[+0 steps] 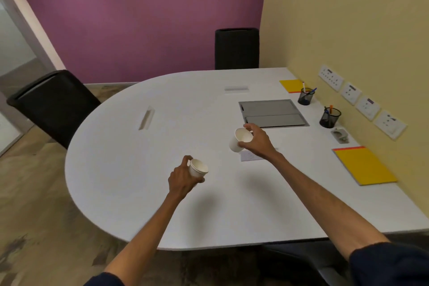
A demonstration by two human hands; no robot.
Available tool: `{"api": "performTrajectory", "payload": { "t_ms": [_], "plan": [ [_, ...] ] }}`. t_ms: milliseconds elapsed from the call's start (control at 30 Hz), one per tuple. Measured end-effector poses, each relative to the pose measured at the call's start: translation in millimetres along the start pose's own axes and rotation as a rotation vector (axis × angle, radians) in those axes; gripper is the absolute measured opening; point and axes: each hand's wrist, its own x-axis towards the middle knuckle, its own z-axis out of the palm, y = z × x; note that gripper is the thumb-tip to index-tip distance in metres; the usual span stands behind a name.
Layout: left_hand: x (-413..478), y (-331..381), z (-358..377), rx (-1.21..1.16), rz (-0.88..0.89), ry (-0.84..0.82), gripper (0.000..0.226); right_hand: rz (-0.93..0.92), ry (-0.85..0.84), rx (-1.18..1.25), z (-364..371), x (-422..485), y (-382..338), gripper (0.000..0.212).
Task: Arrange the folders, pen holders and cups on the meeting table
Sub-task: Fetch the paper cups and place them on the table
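Above the white meeting table (130, 169), the left hand (182, 180) grips a small stack of white paper cups (198, 168), mouth tilted up toward the camera, while the right hand (256, 141) holds a single paper cup (240, 139) by its rim, tipped sideways. Along the wall side lie two yellow folders (365, 166) (291, 85) and two black mesh pen holders (329, 117) (305, 96).

Left cup (198, 169), right cup (240, 140): white, tilted, aloft
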Motion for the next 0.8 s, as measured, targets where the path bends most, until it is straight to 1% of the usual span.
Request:
{"api": "performTrajectory", "payload": {
  "t_ms": [200,467,633,800],
  "plan": [
    [12.9,-40.0,-10.8,-0.053,-0.08,0.026,0.075,0.054,-0.047,-0.072,36.7,37.8,-11.9,0.074],
    [48.6,-74.4,-8.9,-0.131,-0.166,0.093,0.077,0.157,-0.102,-0.107,88.7,90.0,4.6,0.076],
    [89.3,-76.2,1.2,-0.074,-0.151,0.041,0.077,0.217,-0.175,-0.147,123.1,116.8,27.2,0.082],
    [119.5,-75.0,24.4,-0.04,-0.124,-0.04,0.078,0.281,-0.148,-0.168,149.6,143.7,55.9,0.083]
  ]
}}
